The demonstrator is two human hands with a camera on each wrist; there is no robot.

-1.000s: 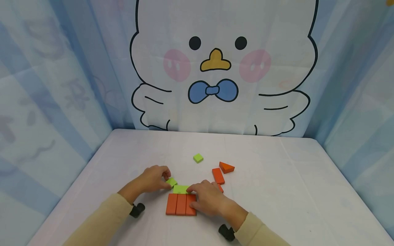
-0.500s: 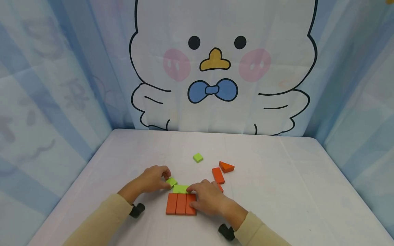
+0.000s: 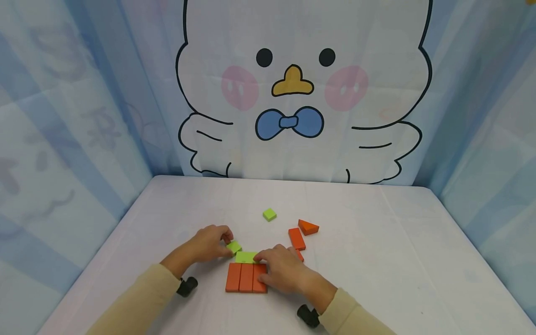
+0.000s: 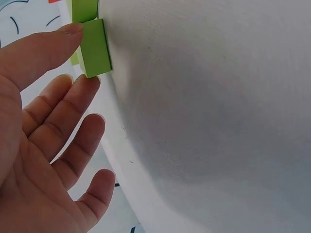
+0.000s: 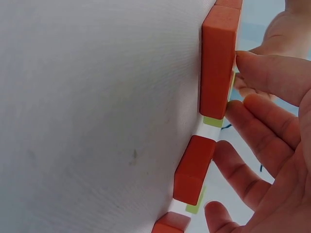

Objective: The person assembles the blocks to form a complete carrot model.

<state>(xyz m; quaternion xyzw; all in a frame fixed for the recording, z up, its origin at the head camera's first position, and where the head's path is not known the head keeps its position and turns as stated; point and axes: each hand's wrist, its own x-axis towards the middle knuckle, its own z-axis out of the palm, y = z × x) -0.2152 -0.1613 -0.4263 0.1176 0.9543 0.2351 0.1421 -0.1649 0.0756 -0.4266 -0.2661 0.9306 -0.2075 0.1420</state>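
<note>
Your left hand [image 3: 206, 244] pinches small green square [image 3: 234, 247] between thumb and fingertips, just left of and behind orange slab [image 3: 246, 278]. Slab: three orange bars side by side, flat on table [image 3: 377, 260]. Your right hand [image 3: 281, 269] rests on slab's right edge, fingers relaxed and fairly straight, tips touching green block [image 3: 246, 257] lying along slab's far edge. Orange bar [image 3: 296, 239] right of and behind slab. Orange triangle [image 3: 308, 227] beyond that bar. Second green square [image 3: 270, 214] well behind slab.
</note>
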